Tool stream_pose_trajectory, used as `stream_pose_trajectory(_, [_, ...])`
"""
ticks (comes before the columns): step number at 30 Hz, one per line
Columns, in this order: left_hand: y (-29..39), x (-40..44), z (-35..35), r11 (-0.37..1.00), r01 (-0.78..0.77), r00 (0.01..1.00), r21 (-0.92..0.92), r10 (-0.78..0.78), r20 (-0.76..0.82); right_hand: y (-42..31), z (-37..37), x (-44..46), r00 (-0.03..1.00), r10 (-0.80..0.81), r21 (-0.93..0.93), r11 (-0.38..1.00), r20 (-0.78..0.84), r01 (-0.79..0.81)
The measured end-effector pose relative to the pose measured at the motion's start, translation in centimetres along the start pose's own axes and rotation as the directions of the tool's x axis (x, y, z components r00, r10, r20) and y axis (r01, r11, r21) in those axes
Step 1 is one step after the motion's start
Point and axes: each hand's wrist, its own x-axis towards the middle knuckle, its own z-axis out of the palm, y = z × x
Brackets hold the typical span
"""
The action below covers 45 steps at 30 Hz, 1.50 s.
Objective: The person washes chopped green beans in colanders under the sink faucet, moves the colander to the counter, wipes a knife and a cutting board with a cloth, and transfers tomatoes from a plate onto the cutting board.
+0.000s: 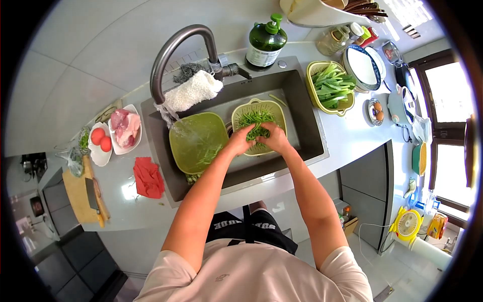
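Both my hands are over a pale yellow-green colander (282,113) in the right part of the sink. Thin green vegetable stalks (255,119), which look like cut greens, lie heaped in it. My left hand (241,140) and my right hand (274,138) come together at the heap, fingers curled around a bunch of the stalks. To the left stands a green basin (180,155) of water with more green pieces in it. Water runs from the dark curved faucet (157,75) into this basin. The undersides of my fingers are hidden.
A white cloth (193,92) hangs at the faucet. Raw meat (126,128), tomatoes (98,136), a red cloth (148,177) and a knife (91,194) lie left. A soap bottle (265,43) stands behind the sink; leafy greens (332,85) and eggs (378,111) are right.
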Motion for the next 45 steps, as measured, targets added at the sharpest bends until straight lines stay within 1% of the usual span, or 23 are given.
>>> stream_pose_trajectory(2, [-1.7, -0.4, 1.6, 0.999, -0.026, 0.999, -0.029, 0.026, 0.023, 1.2, 0.1, -0.7, 0.999, -0.024, -0.037, 0.999, 0.036, 0.025])
stream_pose_trajectory(3, [-2.8, -0.4, 2.0, 0.999, 0.034, 0.997, 0.0, -0.034, 0.072, 2.0, 0.2, -0.7, 0.99, 0.063, -0.025, 0.998, 0.126, -0.06])
stream_pose_trajectory(6, [-4.6, -1.8, 1.7, 0.998, 0.004, 1.0, 0.07, -0.003, -0.012, 2.8, 1.2, -1.1, 1.0, -0.017, -0.1, 0.995, 0.021, 0.019])
stream_pose_trajectory(9, [-6.0, -3.2, -0.1, 0.989, 0.09, 0.996, -0.114, -0.087, 0.031, 2.0, 2.0, -0.6, 0.99, 0.107, -0.026, 0.994, 0.092, -0.105])
stream_pose_trajectory(12, [-6.7, -4.9, -2.3, 0.986, 0.116, 0.991, -0.118, -0.123, -0.05, 0.1, 3.5, 0.1, 0.991, 0.098, -0.029, 0.995, 0.092, -0.096])
stream_pose_trajectory(13, [-6.6, -5.6, -3.4, 0.987, 0.14, 0.988, -0.079, -0.145, -0.06, -0.4, 4.8, 0.3, 0.999, -0.029, 0.066, 0.997, 0.014, 0.028])
stream_pose_trajectory(16, [-9.3, -7.2, -5.3, 0.986, 0.149, 0.973, -0.073, -0.159, -0.169, -3.7, 7.4, 1.3, 0.992, -0.111, 0.119, 0.987, 0.06, 0.103])
stream_pose_trajectory(17, [-10.6, -7.7, -5.9, 0.993, 0.116, 0.964, 0.004, -0.112, -0.24, -5.3, 8.0, 1.6, 0.985, -0.074, 0.083, 0.995, 0.155, 0.062])
stream_pose_trajectory(20, [-11.7, -9.4, -9.1, 0.977, 0.161, 0.92, 0.14, -0.097, -0.379, -6.9, 11.9, 3.2, 0.966, -0.223, 0.084, 0.973, 0.133, 0.214])
stream_pose_trajectory(21, [-13.3, -9.2, -9.6, 0.974, 0.15, 0.905, 0.168, -0.067, -0.42, -7.2, 13.2, 4.1, 0.958, -0.234, 0.027, 0.972, 0.167, 0.233])
stream_pose_trajectory(24, [-14.0, -8.9, -12.3, 0.942, 0.181, 0.919, 0.281, -0.06, -0.391, -8.3, 16.4, 6.7, 0.903, -0.425, -0.057, 0.902, 0.062, 0.428])
stream_pose_trajectory(25, [-14.8, -8.5, -12.6, 0.916, 0.185, 0.915, 0.356, -0.028, -0.402, -8.4, 17.1, 7.6, 0.898, -0.426, -0.069, 0.898, 0.115, 0.435])
stream_pose_trajectory(27, [-16.0, -7.4, -12.8, 0.846, 0.184, 0.908, 0.5, 0.048, -0.416, -8.3, 19.0, 8.7, 0.894, -0.429, -0.144, 0.884, 0.131, 0.445])
stream_pose_trajectory(28, [-16.3, -7.2, -12.8, 0.826, 0.193, 0.915, 0.529, 0.043, -0.401, -7.4, 20.2, 9.1, 0.892, -0.431, -0.182, 0.874, 0.137, 0.45])
stream_pose_trajectory(29, [-16.5, -7.0, -12.8, 0.805, 0.2, 0.922, 0.558, 0.039, -0.386, -6.4, 21.1, 9.3, 0.874, -0.45, -0.314, 0.816, 0.184, 0.486])
stream_pose_trajectory(30, [-17.1, -6.9, -12.5, 0.783, 0.207, 0.928, 0.587, 0.033, -0.37, -6.6, 21.1, 9.2, 0.898, -0.334, -0.306, 0.856, 0.288, 0.417])
stream_pose_trajectory(32, [-18.0, -6.9, -12.0, 0.875, 0.237, 0.971, 0.422, -0.206, -0.118, -7.3, 20.7, 8.5, 0.869, -0.088, -0.312, 0.912, 0.486, 0.267])
stream_pose_trajectory(33, [-18.2, -6.9, -12.0, 0.901, 0.271, 0.955, 0.338, -0.296, 0.024, -7.0, 20.8, 8.4, 0.831, -0.092, -0.296, 0.908, 0.549, 0.296])
stream_pose_trajectory(37, [-18.1, -9.1, -9.3, 0.947, 0.253, 0.948, 0.197, -0.283, 0.143, -7.4, 19.2, 6.6, 0.744, -0.017, -0.271, 0.926, 0.668, 0.264])
stream_pose_trajectory(40, [-17.9, -10.3, -8.1, 0.96, 0.228, 0.945, 0.164, -0.259, 0.2, -8.4, 17.4, 5.2, 0.627, -0.092, -0.176, 0.919, 0.773, 0.353])
stream_pose_trajectory(41, [-17.7, -10.4, -7.9, 0.958, 0.232, 0.936, 0.167, -0.267, 0.23, -7.4, 18.0, 4.8, 0.617, -0.128, -0.17, 0.901, 0.776, 0.4])
stream_pose_trajectory(43, [-16.9, -10.4, -8.1, 0.957, 0.236, 0.907, 0.168, -0.279, 0.315, -6.9, 18.6, 4.3, 0.625, -0.112, -0.184, 0.902, 0.772, 0.39])
stream_pose_trajectory(45, [-16.8, -10.2, -8.0, 0.96, 0.211, 0.913, 0.185, -0.261, 0.314, -6.2, 19.6, 4.0, 0.635, -0.096, -0.2, 0.904, 0.766, 0.378])
